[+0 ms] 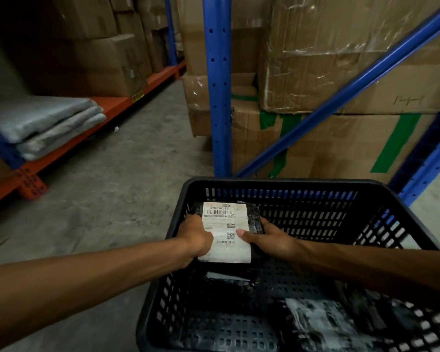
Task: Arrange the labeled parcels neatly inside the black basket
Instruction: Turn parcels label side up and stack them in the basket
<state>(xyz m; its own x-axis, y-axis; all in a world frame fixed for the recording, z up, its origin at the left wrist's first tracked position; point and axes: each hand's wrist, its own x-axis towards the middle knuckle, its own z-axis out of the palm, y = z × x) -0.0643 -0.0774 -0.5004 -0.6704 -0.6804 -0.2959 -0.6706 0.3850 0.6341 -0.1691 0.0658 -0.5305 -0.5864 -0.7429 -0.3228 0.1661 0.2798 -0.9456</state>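
Observation:
A black perforated plastic basket (302, 185) fills the lower right of the head view. Inside it, at the far left, I hold a black-wrapped parcel with a white barcode label (225, 219). My left hand (197, 238) grips its left edge with the thumb on the label. My right hand (264, 238) grips its right side, thumb also on the label. Another black parcel (233, 279) lies below it on the basket floor. A blurred parcel with a pale label (318, 323) lies at the basket's near right.
Blue rack uprights (217, 85) and a diagonal brace stand just behind the basket, with taped cardboard boxes (341, 59) stacked behind them. On the left, an orange shelf beam (69, 151) carries folded grey bags (48, 123). Bare concrete floor (112, 186) lies between.

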